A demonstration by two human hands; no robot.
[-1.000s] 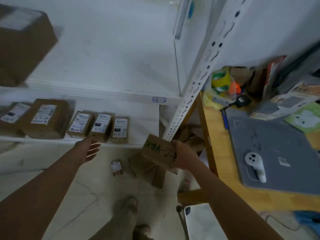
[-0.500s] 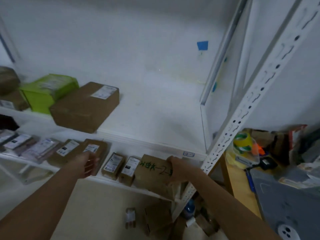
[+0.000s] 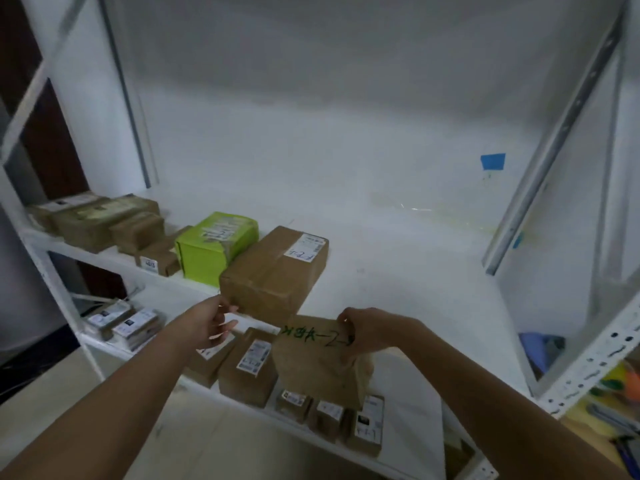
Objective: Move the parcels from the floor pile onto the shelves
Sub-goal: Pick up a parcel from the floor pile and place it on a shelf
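Grips the brown parcel (image 3: 318, 368) by its top edge with the right hand (image 3: 367, 332), fingers curled over the side bearing green handwriting. Carries nothing in the left hand (image 3: 211, 322): fingers loosely bent, hovering right at the near corner of the large brown box (image 3: 273, 271); cannot tell whether touching it.

Has raised the parcel within the last second from low down near the floor pile, past the lower shelf (image 3: 415, 420) with its row of small labelled boxes (image 3: 249, 365), up to the front lip of the upper shelf (image 3: 398, 271). Holds it now in the air, just in front of that lip and just right of the large brown box, not yet resting on anything. Has swung the view upward as well, so no sight of the floor pile any more.

Shows a broad bare stretch of upper shelf to the right of the large box, with the green box (image 3: 214, 244) on its left. Seems close to placing: probably only needs pushing forward onto that bare stretch, setting down beside the large box, then letting go.
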